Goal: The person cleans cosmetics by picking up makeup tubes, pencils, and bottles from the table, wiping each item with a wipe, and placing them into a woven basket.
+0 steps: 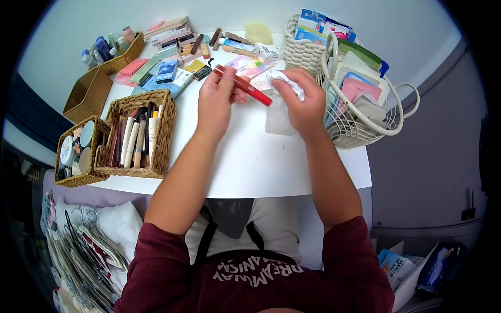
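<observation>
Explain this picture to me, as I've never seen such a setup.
There is no machine here: a person works bare-handed. The single picture comes from a camera worn on that person's head, looking forward and down. The left hand holds a slim red tube; the right hand grips a crumpled white cloth or tissue. On the white table stand a wicker basket of pen-like sticks and, at the right, a white wire basket. Small packages lie toward the back.

The tube (257, 94) is red, the cloth (272, 77) and tabletop (250, 164) white, the shirt (219, 296) maroon.
</observation>
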`<action>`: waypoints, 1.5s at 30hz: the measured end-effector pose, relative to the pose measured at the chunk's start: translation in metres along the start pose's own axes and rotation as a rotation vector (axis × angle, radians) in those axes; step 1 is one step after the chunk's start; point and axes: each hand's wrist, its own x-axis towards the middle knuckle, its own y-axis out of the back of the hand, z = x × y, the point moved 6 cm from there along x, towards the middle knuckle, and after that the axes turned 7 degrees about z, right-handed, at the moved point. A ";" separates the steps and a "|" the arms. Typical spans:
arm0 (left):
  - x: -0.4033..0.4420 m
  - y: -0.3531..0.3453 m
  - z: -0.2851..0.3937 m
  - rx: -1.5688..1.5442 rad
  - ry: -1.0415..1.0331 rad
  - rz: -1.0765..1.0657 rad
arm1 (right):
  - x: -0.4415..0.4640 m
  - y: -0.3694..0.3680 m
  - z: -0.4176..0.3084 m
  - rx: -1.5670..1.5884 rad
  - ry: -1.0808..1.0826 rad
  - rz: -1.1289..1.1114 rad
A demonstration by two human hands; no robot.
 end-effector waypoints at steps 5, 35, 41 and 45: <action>0.000 0.005 -0.012 -0.425 0.280 0.076 | -0.009 -0.015 -0.034 0.030 0.214 -0.172; -0.040 0.109 0.099 0.099 0.288 0.285 | -0.024 -0.089 -0.044 0.091 -0.073 -0.294; -0.039 0.192 0.160 0.330 0.196 0.442 | -0.038 -0.161 -0.093 0.205 -0.076 -0.377; -0.046 0.210 0.166 0.468 0.266 0.341 | -0.045 -0.192 -0.118 0.223 -0.080 -0.396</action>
